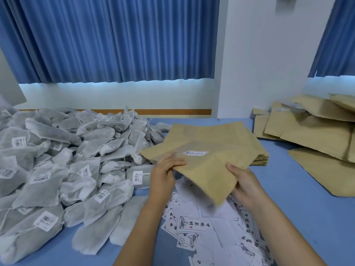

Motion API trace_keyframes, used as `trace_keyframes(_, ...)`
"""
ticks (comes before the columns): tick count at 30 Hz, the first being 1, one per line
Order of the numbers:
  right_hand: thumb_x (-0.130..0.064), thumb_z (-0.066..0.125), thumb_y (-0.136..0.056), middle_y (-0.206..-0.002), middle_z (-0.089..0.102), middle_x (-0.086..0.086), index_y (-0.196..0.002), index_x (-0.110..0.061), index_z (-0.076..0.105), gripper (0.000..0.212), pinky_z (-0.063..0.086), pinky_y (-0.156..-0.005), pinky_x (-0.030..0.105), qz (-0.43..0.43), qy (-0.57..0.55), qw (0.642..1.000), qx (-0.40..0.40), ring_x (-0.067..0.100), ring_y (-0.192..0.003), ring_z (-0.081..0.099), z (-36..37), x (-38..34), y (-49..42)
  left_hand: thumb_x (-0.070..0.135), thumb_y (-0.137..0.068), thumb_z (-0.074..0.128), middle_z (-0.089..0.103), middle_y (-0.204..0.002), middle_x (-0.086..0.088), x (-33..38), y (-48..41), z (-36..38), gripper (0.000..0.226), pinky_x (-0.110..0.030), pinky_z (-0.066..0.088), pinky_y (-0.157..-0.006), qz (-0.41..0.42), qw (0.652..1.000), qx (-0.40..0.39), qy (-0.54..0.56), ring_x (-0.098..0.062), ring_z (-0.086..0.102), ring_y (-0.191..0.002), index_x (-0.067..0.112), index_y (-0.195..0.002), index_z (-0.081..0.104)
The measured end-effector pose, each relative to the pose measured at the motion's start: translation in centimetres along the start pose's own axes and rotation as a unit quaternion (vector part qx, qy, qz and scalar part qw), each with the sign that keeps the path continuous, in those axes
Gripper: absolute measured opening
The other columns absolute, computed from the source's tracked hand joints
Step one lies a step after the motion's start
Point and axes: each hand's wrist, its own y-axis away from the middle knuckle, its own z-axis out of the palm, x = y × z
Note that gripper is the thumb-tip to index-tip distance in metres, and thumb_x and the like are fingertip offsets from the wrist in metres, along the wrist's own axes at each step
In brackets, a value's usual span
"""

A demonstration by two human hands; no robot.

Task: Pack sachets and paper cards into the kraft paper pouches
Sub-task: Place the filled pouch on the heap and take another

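I see a paper pouch [203,169] held mid-frame.
The left hand [165,169] pinches its left edge, the right hand [244,181] grips its lower edge; sachets [57,160] heaped left, cards [194,223] below.

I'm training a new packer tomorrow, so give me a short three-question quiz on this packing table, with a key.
1. True or false: the left hand and the right hand both grip one kraft pouch.
2. Where do the paper cards lie? A) on the table, below the held pouch; B) inside a box; C) on the windowsill.
3. Fill in: the pile of sachets lies to the pouch's ____.
Key: 1 true; 2 A; 3 left.
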Motion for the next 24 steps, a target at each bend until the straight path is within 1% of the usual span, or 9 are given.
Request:
trace_keyframes(3,-0.007,0.044,-0.100,-0.106,0.067,0.002,-0.113,-0.012,0.057,0.019,0.050,-0.077,0.031,-0.075,-0.018,0.996,0.044,0.015,-0.094,0.065,0.0,1.3,0.0,-0.021,-0.075,0.047,0.065,-0.118,-0.009,0.7,0.1,0.4,0.047,-0.029,0.034,-0.105,0.031,0.989,0.068,-0.131,-0.027,0.051,-0.122,0.005,-0.107,0.070)
trace_keyframes(6,-0.007,0.040,-0.101,-0.100,0.070,0.007,-0.108,-0.006,0.060,0.021,0.053,-0.077,0.029,-0.054,-0.100,0.993,0.024,0.015,-0.088,0.068,0.7,3.2,-0.1,0.005,-0.087,0.059,0.061,-0.127,-0.007,2.6,1.2,2.1,0.033,-0.028,0.035,-0.106,0.144,0.977,-0.118,-0.101,-0.016,0.050,-0.122,0.006,-0.119,0.065)
trace_keyframes(7,-0.006,0.039,-0.101,-0.097,0.071,0.011,-0.107,-0.001,0.061,0.023,0.055,-0.072,0.029,-0.025,-0.118,0.993,0.000,0.017,-0.085,0.070,0.9,3.7,-0.1,0.014,-0.088,0.063,0.058,-0.132,-0.004,3.0,1.6,2.8,0.036,-0.022,0.033,-0.107,0.152,0.966,-0.185,-0.097,-0.013,0.048,-0.124,0.009,-0.123,0.063)
trace_keyframes(9,-0.006,0.040,-0.099,-0.088,0.072,0.016,-0.101,0.006,0.062,0.026,0.057,-0.058,0.025,0.028,-0.133,0.990,-0.049,0.020,-0.078,0.072,1.2,4.1,0.0,0.024,-0.087,0.067,0.054,-0.138,0.001,3.1,2.2,4.1,0.044,-0.014,0.029,-0.105,0.137,0.957,-0.234,-0.103,-0.009,0.046,-0.128,0.015,-0.130,0.059)
trace_keyframes(13,0.006,0.029,-0.092,-0.076,0.068,0.017,-0.090,0.011,0.058,0.030,0.050,-0.044,0.020,0.069,-0.153,0.977,-0.130,0.018,-0.063,0.069,1.2,3.9,0.0,0.022,-0.084,0.070,0.063,-0.127,0.002,2.3,1.9,4.1,0.040,-0.006,0.031,-0.098,0.097,0.970,-0.211,-0.068,-0.008,0.053,-0.120,0.014,-0.123,0.064)
trace_keyframes(18,0.008,0.042,-0.079,-0.086,0.065,0.018,-0.085,0.011,0.065,0.024,0.050,-0.057,0.022,0.034,-0.067,0.974,-0.213,0.019,-0.073,0.064,1.0,3.6,0.2,0.013,-0.076,0.078,0.066,-0.112,0.013,1.9,1.6,3.6,0.032,-0.013,0.039,-0.098,-0.015,0.976,-0.209,0.064,0.003,0.058,-0.109,0.015,-0.107,0.074)
trace_keyframes(20,0.009,0.044,-0.080,-0.092,0.066,0.021,-0.093,0.011,0.063,0.023,0.054,-0.067,0.028,0.005,-0.052,0.972,-0.230,0.026,-0.083,0.066,0.8,3.4,0.3,0.010,-0.075,0.079,0.068,-0.111,0.009,1.7,1.5,3.3,0.034,-0.018,0.042,-0.099,-0.062,0.970,-0.207,0.106,0.001,0.059,-0.108,0.015,-0.108,0.073)
trace_keyframes(22,0.010,0.046,-0.079,-0.095,0.066,0.022,-0.101,0.009,0.059,0.025,0.055,-0.075,0.034,-0.008,-0.039,0.971,-0.236,0.031,-0.091,0.066,0.7,3.5,0.5,0.008,-0.077,0.077,0.069,-0.109,0.005,1.5,1.4,3.2,0.031,-0.020,0.044,-0.097,-0.064,0.972,-0.198,0.107,-0.001,0.061,-0.105,0.013,-0.107,0.073)
trace_keyframes(24,0.012,0.048,-0.077,-0.090,0.066,0.020,-0.096,0.006,0.063,0.025,0.055,-0.068,0.031,-0.004,-0.040,0.972,-0.230,0.028,-0.086,0.066,0.7,3.7,0.5,0.012,-0.076,0.079,0.069,-0.108,0.006,1.3,1.5,3.1,0.032,-0.018,0.044,-0.096,-0.038,0.973,-0.207,0.090,-0.001,0.061,-0.104,0.013,-0.107,0.073)
